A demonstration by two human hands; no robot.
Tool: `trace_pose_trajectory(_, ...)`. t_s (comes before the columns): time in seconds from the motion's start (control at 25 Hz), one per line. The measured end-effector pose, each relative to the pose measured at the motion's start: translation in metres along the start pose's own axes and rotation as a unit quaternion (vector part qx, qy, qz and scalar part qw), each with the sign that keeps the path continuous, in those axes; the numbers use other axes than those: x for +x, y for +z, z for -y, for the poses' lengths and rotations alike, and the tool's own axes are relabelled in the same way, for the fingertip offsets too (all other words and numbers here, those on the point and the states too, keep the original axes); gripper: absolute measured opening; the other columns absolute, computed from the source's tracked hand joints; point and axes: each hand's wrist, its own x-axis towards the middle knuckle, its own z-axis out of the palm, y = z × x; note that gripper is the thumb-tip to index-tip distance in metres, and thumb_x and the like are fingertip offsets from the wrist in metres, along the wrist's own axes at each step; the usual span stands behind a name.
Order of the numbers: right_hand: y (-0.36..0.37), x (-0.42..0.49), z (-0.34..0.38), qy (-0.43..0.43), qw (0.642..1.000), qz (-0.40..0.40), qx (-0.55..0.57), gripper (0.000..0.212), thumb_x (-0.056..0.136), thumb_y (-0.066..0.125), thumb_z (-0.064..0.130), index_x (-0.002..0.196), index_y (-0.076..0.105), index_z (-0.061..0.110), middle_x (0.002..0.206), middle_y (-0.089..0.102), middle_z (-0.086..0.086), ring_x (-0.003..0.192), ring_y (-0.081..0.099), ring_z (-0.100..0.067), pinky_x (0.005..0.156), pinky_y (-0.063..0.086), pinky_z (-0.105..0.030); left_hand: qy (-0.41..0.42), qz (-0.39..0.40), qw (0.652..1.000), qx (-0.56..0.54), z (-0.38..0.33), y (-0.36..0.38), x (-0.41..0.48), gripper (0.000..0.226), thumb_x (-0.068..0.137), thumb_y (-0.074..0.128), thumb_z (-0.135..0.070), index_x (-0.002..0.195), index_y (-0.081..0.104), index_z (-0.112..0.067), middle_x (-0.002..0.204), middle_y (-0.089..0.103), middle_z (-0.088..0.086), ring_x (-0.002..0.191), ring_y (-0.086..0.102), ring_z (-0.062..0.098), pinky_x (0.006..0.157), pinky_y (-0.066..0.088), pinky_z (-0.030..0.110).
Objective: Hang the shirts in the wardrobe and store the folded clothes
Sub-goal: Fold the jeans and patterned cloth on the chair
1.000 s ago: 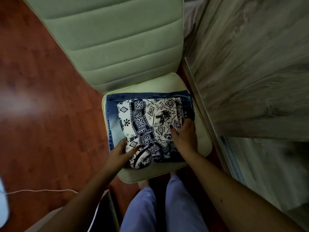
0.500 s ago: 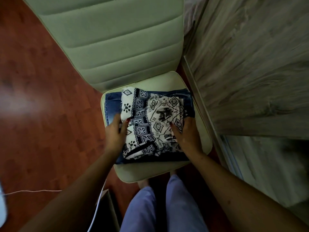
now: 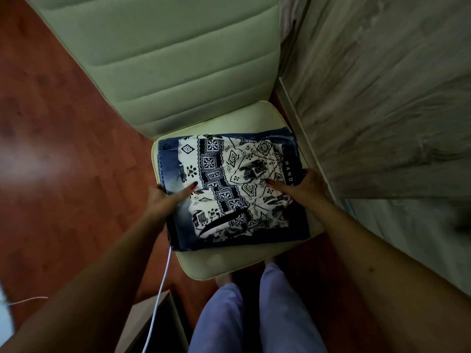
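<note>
Between left hand [image 3: 163, 200] and right hand [image 3: 303, 187], both gripping its sides, sits the folded black-and-white patterned and blue denim clothes stack [image 3: 229, 189], lettered "HAND"

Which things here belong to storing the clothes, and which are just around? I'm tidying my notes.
Job:
patterned folded garment
blue folded garment beneath it
left hand and right hand, gripping the stack's sides
wooden wardrobe panel

Around:
chair
white cable

We see a folded stack [image 3: 230, 189] on the pale chair seat [image 3: 229, 261]: a black-and-white patterned cloth [image 3: 229, 174] over blue denim [image 3: 170, 164]. Left hand [image 3: 163, 200] and right hand [image 3: 303, 187] grip its opposite sides.
</note>
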Motion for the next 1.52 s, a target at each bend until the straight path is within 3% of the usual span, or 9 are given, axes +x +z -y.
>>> trace_pose_trajectory(0.16, 0.003, 0.012, 0.003, 0.022, 0.996, 0.065, 0.055, 0.14, 0.032, 0.079, 0.076, 0.144, 0.026, 0.011, 0.148, 0.038, -0.007, 0.131, 0.043, -0.026, 0.107, 0.042, -0.04, 0.019, 0.046, 0.998, -0.049, -0.002, 0.004, 0.003, 0.06, 0.065, 0.083, -0.033, 0.113, 0.062, -0.003, 0.106, 0.072, 0.011, 0.082, 0.071, 0.018, 0.062, 0.057, 0.022)
trace_pose_trajectory(0.32, 0.009, -0.007, -0.007, -0.013, 0.975, 0.079, 0.209, 0.127, 0.033, 0.086, 0.065, 0.141, 0.036, 0.019, 0.136, 0.052, 0.004, 0.118, 0.054, -0.017, 0.103, 0.046, -0.034, -0.001, 0.043, 0.997, -0.062, -0.015, 0.018, -0.026, 0.068, 0.054, 0.084, -0.039, 0.108, 0.063, -0.005, 0.1, 0.072, 0.014, 0.089, 0.07, 0.031, 0.085, 0.056, 0.042)
trace_pose_trajectory(0.56, -0.015, -0.091, -0.08, 0.001, 0.927, 0.007, 0.374, 0.071, 0.066, 0.084, 0.026, 0.127, 0.048, 0.023, 0.108, 0.06, 0.003, 0.095, 0.058, -0.014, 0.078, 0.047, -0.027, 0.095, 0.084, 0.992, 0.016, -0.033, 0.07, -0.09, 0.037, 0.072, 0.081, -0.02, 0.103, 0.067, -0.006, 0.091, 0.074, 0.005, 0.074, 0.073, 0.014, 0.06, 0.056, 0.022)
trace_pose_trajectory(0.64, -0.036, -0.119, -0.121, 0.03, 0.905, -0.028, 0.423, 0.067, 0.07, 0.081, 0.022, 0.127, 0.046, 0.024, 0.109, 0.058, 0.003, 0.097, 0.057, -0.016, 0.083, 0.047, -0.03, 0.111, 0.123, 0.984, 0.061, -0.038, 0.105, -0.111, 0.04, 0.068, 0.084, -0.025, 0.101, 0.068, -0.011, 0.093, 0.074, 0.005, 0.082, 0.073, 0.02, 0.067, 0.058, 0.03)
trace_pose_trajectory(0.8, -0.082, -0.161, -0.212, 0.083, 0.869, -0.105, 0.476, 0.073, 0.071, 0.08, 0.027, 0.134, 0.042, 0.023, 0.122, 0.057, -0.002, 0.109, 0.056, -0.022, 0.098, 0.048, -0.042, 0.142, 0.215, 0.946, 0.196, -0.044, 0.199, -0.147, 0.06, 0.048, 0.084, -0.057, 0.092, 0.067, -0.019, 0.09, 0.074, 0.005, 0.08, 0.07, 0.026, 0.074, 0.057, 0.043)
trace_pose_trajectory(1.0, -0.122, -0.169, -0.335, 0.125, 0.821, -0.201, 0.52, 0.056, 0.072, 0.079, 0.027, 0.119, 0.049, 0.025, 0.117, 0.063, -0.005, 0.101, 0.063, -0.025, 0.09, 0.053, -0.044, 0.222, 0.285, 0.869, 0.338, -0.028, 0.349, -0.191, 0.062, 0.061, 0.081, -0.05, 0.109, 0.061, -0.016, 0.103, 0.07, 0.006, 0.09, 0.067, 0.027, 0.079, 0.056, 0.04)
trace_pose_trajectory(1.16, -0.134, -0.124, -0.423, 0.142, 0.786, -0.237, 0.554, 0.059, 0.069, 0.08, 0.036, 0.118, 0.051, 0.023, 0.103, 0.064, 0.006, 0.09, 0.063, -0.012, 0.069, 0.052, -0.029, 0.273, 0.283, 0.815, 0.425, -0.007, 0.477, -0.186, 0.065, 0.073, 0.075, -0.044, 0.124, 0.051, -0.011, 0.113, 0.065, 0.01, 0.1, 0.064, 0.028, 0.081, 0.053, 0.035)
trace_pose_trajectory(1.32, -0.139, -0.027, -0.493, 0.141, 0.77, -0.238, 0.575, 0.082, 0.048, 0.084, 0.059, 0.118, 0.056, 0.029, 0.113, 0.068, -0.002, 0.099, 0.066, -0.025, 0.085, 0.056, -0.048, 0.316, 0.246, 0.78, 0.48, 0.004, 0.593, -0.135, 0.065, 0.078, 0.071, -0.045, 0.128, 0.05, -0.01, 0.122, 0.061, 0.013, 0.11, 0.058, 0.031, 0.075, 0.041, 0.028)
trace_pose_trajectory(1.52, -0.154, 0.114, -0.527, 0.077, 0.78, -0.219, 0.581, 0.112, 0.035, 0.08, 0.072, 0.133, 0.05, 0.024, 0.132, 0.057, -0.003, 0.116, 0.057, -0.024, 0.099, 0.049, -0.044, 0.43, 0.168, 0.771, 0.439, -0.002, 0.696, -0.042, 0.05, 0.075, 0.077, -0.032, 0.113, 0.061, -0.002, 0.108, 0.067, 0.021, 0.099, 0.064, 0.038, 0.072, 0.044, 0.035)
